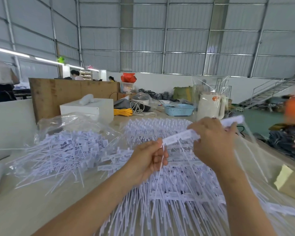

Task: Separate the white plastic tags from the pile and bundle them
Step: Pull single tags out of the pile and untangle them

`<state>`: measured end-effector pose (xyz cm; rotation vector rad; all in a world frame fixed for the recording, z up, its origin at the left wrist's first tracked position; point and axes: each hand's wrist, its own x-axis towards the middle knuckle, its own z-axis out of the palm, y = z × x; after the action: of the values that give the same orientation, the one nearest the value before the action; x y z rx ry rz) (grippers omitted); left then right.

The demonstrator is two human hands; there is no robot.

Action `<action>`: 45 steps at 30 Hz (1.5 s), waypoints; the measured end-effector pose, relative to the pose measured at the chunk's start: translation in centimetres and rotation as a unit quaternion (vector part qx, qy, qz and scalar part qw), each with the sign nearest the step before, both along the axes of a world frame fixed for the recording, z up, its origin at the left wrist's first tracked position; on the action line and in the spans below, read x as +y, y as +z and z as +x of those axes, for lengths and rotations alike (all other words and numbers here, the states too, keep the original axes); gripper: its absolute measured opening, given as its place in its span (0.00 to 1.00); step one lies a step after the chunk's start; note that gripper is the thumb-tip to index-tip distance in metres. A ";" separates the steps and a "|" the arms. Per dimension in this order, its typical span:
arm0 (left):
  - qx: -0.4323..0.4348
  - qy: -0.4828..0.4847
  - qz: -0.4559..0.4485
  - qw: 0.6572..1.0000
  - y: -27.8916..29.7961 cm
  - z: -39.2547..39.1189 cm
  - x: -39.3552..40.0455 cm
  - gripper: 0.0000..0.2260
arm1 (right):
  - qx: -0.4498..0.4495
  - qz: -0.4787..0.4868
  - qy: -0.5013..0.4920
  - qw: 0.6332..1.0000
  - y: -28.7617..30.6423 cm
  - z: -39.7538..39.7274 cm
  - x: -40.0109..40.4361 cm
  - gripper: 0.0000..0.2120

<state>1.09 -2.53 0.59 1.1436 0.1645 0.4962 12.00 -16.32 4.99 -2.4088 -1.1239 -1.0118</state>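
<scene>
— While both hands are up over the heap, which step is this?
— Separating, I'd judge. The left hand pinches one end of a strip of white tags, fingers curled, thin tails hanging below. The right hand grips the strip further along, fingers closed round it.
— Next?
— Probably pulling the strip clear of the tails, then adding it to a bundle; tangling is the risk.
— And the rest?
— The main pile lies beneath on the table; loose tags in a clear bag sit left.
</scene>
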 end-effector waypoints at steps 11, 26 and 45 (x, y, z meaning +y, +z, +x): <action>0.124 0.141 0.124 0.974 0.3 -1.8 4.9 0.05 | 0.212 -0.193 0.085 0.954 -2.7 -2.4 3.9 0.21; 0.030 0.155 0.316 0.936 -0.3 -1.5 3.5 0.11 | 0.344 0.046 0.358 0.867 -5.1 -2.3 6.0 0.10; 0.181 -0.054 0.385 0.903 1.4 -4.4 6.1 0.15 | 0.061 -0.165 0.272 0.946 -3.8 -4.3 6.1 0.06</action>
<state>-3.26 3.54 2.01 2.0134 0.2330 0.2372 7.70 -10.21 1.17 -2.1372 -1.8873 -0.5181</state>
